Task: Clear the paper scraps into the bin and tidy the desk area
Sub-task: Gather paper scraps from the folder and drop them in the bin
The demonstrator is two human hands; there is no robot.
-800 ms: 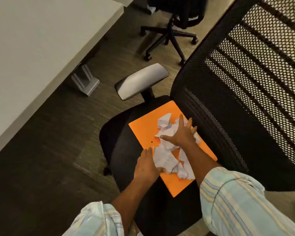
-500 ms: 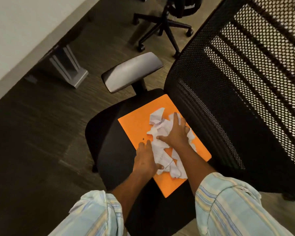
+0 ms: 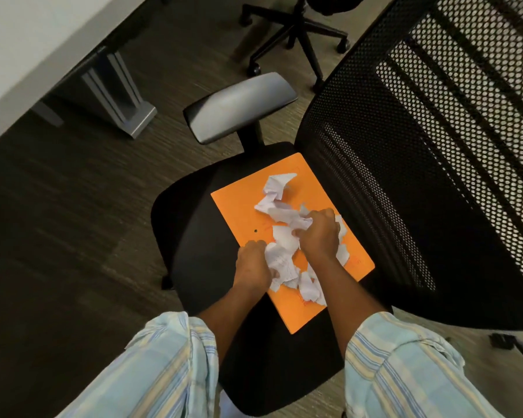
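Observation:
Several crumpled white paper scraps (image 3: 280, 217) lie in a heap on an orange folder (image 3: 240, 203), which rests flat on the black seat of an office chair (image 3: 194, 236). My left hand (image 3: 252, 267) is curled around scraps at the heap's near left side. On the right of the heap my right hand (image 3: 319, 233) is closed over more scraps. One loose scrap (image 3: 277, 185) sits apart at the folder's far end. No bin is in view.
The chair's mesh backrest (image 3: 420, 146) rises on the right and its grey armrest (image 3: 239, 105) juts out behind the seat. A white desk (image 3: 27, 40) with a metal leg (image 3: 124, 98) stands at upper left. Another chair's wheeled base (image 3: 296, 34) is on the dark floor beyond.
Both hands went from lying flat on the heap to curling shut around scraps, bunching the paper together. The view has shifted slightly.

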